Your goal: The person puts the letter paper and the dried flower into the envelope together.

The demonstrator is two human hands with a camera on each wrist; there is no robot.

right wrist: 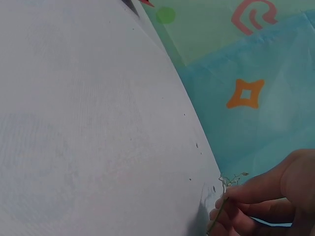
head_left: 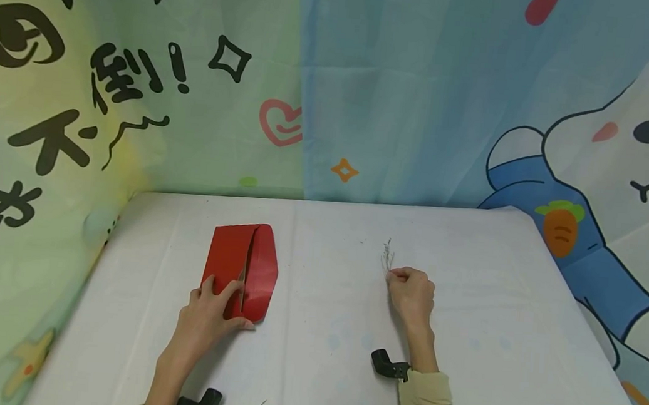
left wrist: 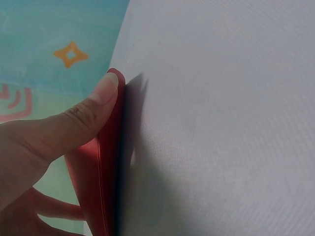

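Left grip [head_left: 202, 321] holds a red paper envelope [head_left: 230, 245]; right grip [head_left: 413, 294] pinches a thin, green-stemmed sprig [head_left: 388, 257] toward the tabletop's [head_left: 329, 303] far edge: squeeze lightly.

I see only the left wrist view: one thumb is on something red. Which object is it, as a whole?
Observer: In the head view it is a red envelope, its flap opened out to the right.
Operator: Thank you. What is the other hand doing?
Observer: The right hand is pinching a thin sprig, apart from the envelope.
Operator: And does the sprig have a stem?
Observer: Yes, the right wrist view shows a green stem on the other side of the pinch from the branching tips.
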